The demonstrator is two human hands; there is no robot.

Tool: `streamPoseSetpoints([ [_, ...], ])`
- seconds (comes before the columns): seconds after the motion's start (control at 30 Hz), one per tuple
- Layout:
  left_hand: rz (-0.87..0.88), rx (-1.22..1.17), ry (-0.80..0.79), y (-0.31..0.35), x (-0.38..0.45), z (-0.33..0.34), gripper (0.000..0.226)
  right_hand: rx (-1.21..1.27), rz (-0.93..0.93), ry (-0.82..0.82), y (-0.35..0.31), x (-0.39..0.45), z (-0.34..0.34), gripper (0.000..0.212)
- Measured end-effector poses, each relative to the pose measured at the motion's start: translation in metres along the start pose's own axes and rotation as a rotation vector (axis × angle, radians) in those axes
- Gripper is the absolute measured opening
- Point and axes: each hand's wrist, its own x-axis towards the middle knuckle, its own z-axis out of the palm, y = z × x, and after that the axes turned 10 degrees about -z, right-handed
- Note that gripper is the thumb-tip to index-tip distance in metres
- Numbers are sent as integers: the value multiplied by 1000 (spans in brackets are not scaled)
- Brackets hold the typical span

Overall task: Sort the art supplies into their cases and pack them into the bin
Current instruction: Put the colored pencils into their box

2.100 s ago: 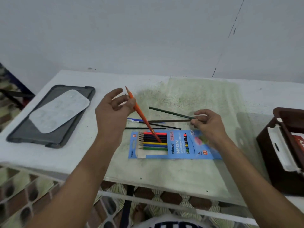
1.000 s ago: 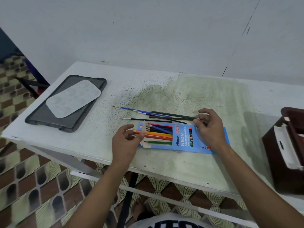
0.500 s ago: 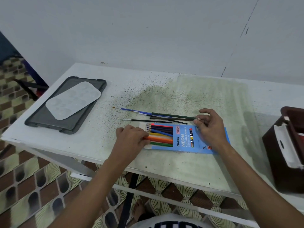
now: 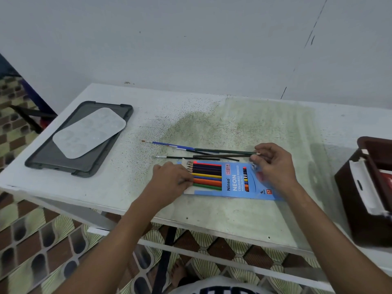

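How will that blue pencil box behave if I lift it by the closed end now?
The blue pencil box looks like thin card, so it will probably flex. Its left end is open, with the coloured pencils showing, so tilting it could let them slide out. The left hand at that opening might block them.

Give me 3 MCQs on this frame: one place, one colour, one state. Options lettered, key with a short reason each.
1. Where does the white palette lie?
A. on the dark tray
B. in the brown bin
C. on the pencil box

2. What colour is the pencil box?
A. red
B. blue
C. green

3. What is the right hand doing?
A. lying flat on the table
B. gripping the bin
C. pinching the ends of loose pencils

Key: 1 A, the palette sits inside the tray's rim. 2 B, its printed face is blue. 3 C, the fingertips close on the pencil ends behind the box.
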Motion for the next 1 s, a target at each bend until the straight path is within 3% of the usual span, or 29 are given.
streamPoseSetpoints([
  [0.07, 32, 78, -22, 2, 2, 5, 19, 26, 7, 10, -5, -1, 1, 17],
  [0.17, 26, 7, -46, 2, 4, 6, 21, 76, 35, 27, -10, -2, 4, 19],
  [0.33, 85, -268, 156, 12, 27, -13, 42, 80, 82, 23, -18, 1, 3, 44],
  [0.5, 250, -125, 7, 63, 56, -30, 65, -161, -87, -44, -29, 8, 5, 51],
  [0.63, 328, -101, -167, 97, 69, -30, 64, -183, -190, -77, -41, 7, 8, 52],
  [0.8, 255, -346, -179, 106, 72, -40, 63, 2, -203, -67, -54, 8, 6, 56],
  [0.9, 147, -560, -19, 101, 66, -59, 64, 16, -211, -93, -52, 6, 5, 60],
  [1.0, 17, -873, 118, 86, 51, -70, 67, -105, -174, -235, -36, -1, 1, 75],
])
